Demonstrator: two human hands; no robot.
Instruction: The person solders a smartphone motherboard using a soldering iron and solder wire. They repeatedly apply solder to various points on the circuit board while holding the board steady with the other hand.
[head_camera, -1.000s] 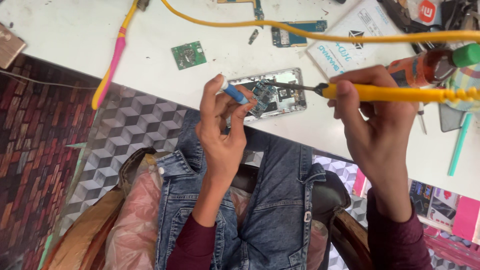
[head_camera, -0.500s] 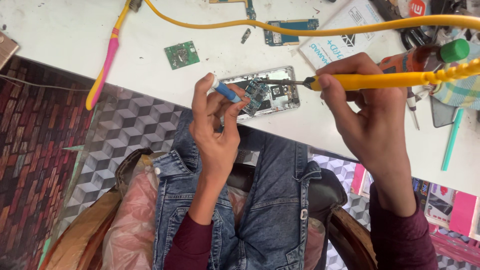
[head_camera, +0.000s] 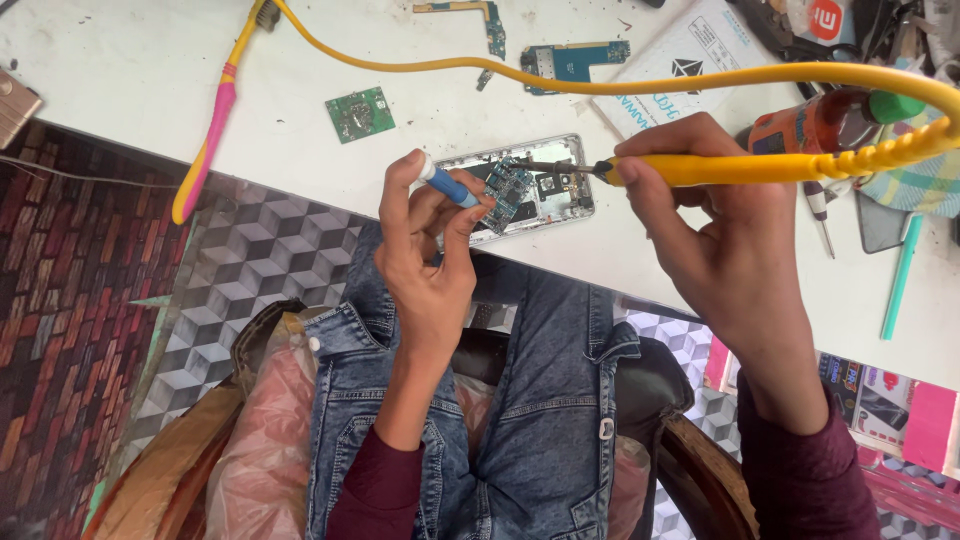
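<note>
My left hand (head_camera: 430, 250) pinches a blue tool (head_camera: 447, 185) steadying the opened phone (head_camera: 520, 188); my right hand (head_camera: 710, 225) grips the soldering iron (head_camera: 700, 170), tip on its board.

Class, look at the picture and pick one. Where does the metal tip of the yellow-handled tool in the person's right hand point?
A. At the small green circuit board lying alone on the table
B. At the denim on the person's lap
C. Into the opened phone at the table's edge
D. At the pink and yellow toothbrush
C: the right hand holds the yellow-handled tool with its tip over the circuitry inside the opened phone.
</note>
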